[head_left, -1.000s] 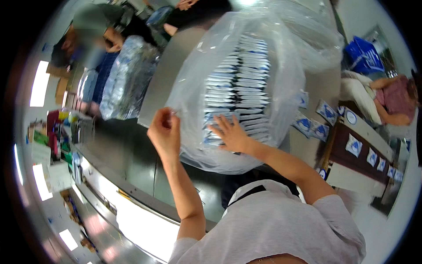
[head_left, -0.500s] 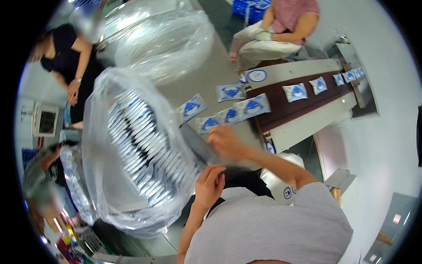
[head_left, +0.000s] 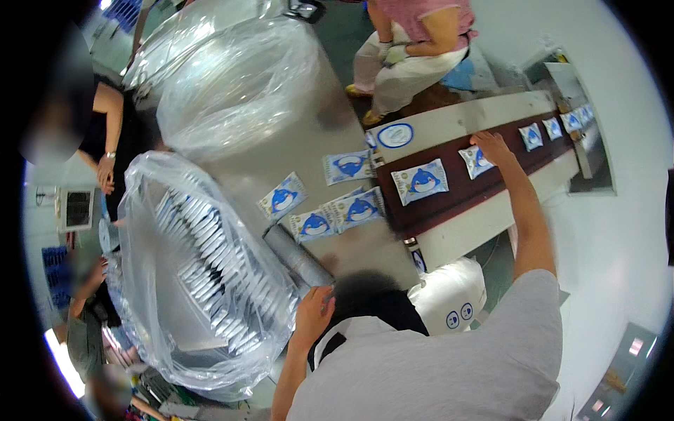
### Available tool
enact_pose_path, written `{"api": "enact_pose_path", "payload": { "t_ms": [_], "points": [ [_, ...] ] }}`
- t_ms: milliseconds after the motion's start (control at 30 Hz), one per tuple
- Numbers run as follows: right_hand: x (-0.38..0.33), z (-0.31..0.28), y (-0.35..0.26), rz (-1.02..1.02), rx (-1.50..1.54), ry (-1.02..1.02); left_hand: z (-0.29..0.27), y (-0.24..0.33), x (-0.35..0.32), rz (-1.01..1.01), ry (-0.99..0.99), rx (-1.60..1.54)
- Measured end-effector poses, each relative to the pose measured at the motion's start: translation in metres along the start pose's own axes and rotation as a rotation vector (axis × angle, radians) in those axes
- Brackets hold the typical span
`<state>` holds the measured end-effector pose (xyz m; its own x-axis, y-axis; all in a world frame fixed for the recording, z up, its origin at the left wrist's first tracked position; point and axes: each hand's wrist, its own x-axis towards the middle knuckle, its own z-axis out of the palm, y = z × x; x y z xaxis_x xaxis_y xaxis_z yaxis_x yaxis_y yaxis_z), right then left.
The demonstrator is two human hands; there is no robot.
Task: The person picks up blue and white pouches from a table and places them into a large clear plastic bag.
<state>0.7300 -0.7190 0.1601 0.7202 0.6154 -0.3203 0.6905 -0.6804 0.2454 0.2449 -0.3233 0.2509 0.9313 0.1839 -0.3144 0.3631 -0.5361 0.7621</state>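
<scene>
Head view: the right hand [head_left: 493, 149] is at a blue-and-white packet [head_left: 475, 165] on the brown belt [head_left: 460, 194], its arm stretched, presumably because that packet lies beyond a nearer one; whether the grip has closed, I cannot tell. The left hand [head_left: 314, 317] is curled beside the clear bag [head_left: 203, 379], contents of its grip unclear. Inside, upright packets [head_left: 228, 263] lean in rows, probably propping one another; loose packets [head_left: 314, 224] lie flat on the bench [head_left: 298, 144].

bag [head_left: 232, 375]: glossy plastic | packets [head_left: 423, 182]: smooth, shiny film | belt [head_left: 435, 214]: matt | table [head_left: 309, 147]: apparently metal
</scene>
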Motion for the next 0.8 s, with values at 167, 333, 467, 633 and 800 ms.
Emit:
{"api": "enact_pose_path", "payload": {
  "t_ms": [167,333,467,633,800],
  "points": [
    [0.038,-0.065,-0.039,-0.318,0.172,-0.366,0.039,-0.021,0.017,-0.133,-0.097,-0.306],
    [0.085,-0.132,-0.167,-0.907,0.743,-0.112,0.128,-0.064,0.060,-0.293,-0.072,-0.600],
    [0.102,-0.149,-0.256,-1.050,0.733,-0.383,0.152,-0.049,0.104,-0.508,-0.003,-1.036],
    [0.098,-0.092,-0.331,-0.816,0.568,-0.577,0.162,-0.047,0.144,-0.736,0.191,-1.744],
    [0.066,-0.080,-0.329,-0.752,0.648,-0.588,0.141,-0.026,0.131,-0.712,0.277,-1.940]
  ]
}}
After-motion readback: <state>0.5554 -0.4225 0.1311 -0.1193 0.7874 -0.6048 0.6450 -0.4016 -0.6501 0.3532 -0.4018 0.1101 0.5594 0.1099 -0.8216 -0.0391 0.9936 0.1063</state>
